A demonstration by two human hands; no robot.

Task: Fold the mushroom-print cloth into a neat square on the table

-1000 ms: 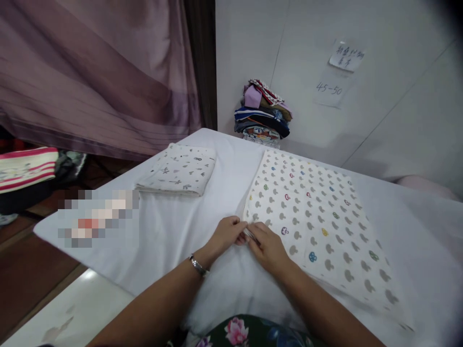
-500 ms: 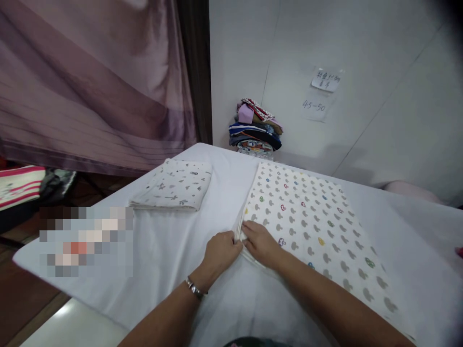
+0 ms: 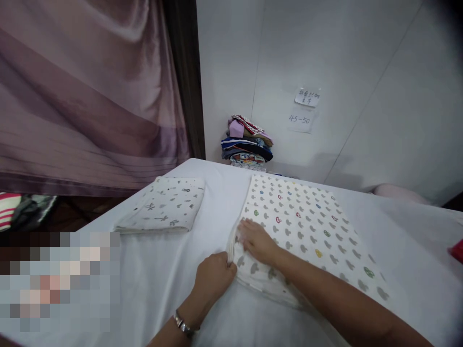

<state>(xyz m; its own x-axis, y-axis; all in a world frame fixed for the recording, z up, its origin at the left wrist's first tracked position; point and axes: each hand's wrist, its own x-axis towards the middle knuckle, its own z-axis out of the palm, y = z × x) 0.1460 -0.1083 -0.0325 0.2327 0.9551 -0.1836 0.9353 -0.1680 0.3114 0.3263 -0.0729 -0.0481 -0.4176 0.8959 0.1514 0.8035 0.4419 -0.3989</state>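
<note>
A white cloth with grey and coloured mushroom prints (image 3: 307, 231) lies folded flat on the white-covered table (image 3: 173, 279). My left hand (image 3: 214, 276), a watch on its wrist, is closed and pinches the near left corner of this cloth. My right hand (image 3: 257, 241) lies flat on top of the cloth just beside that corner, fingers stretched out and pressing the layers down. To the left rests a second folded white cloth with small grey prints (image 3: 162, 205), apart from both hands.
A stack of folded colourful clothes (image 3: 246, 143) sits at the table's far edge against the white wall, under paper notes (image 3: 304, 108). A purple curtain (image 3: 87, 91) hangs on the left. A red object (image 3: 457, 250) shows at the right edge.
The view has tilted up and the table sits lower in frame. My right hand has gone from pinching the corner with the left to lying flat on the cloth; the left still grips the corner.
</note>
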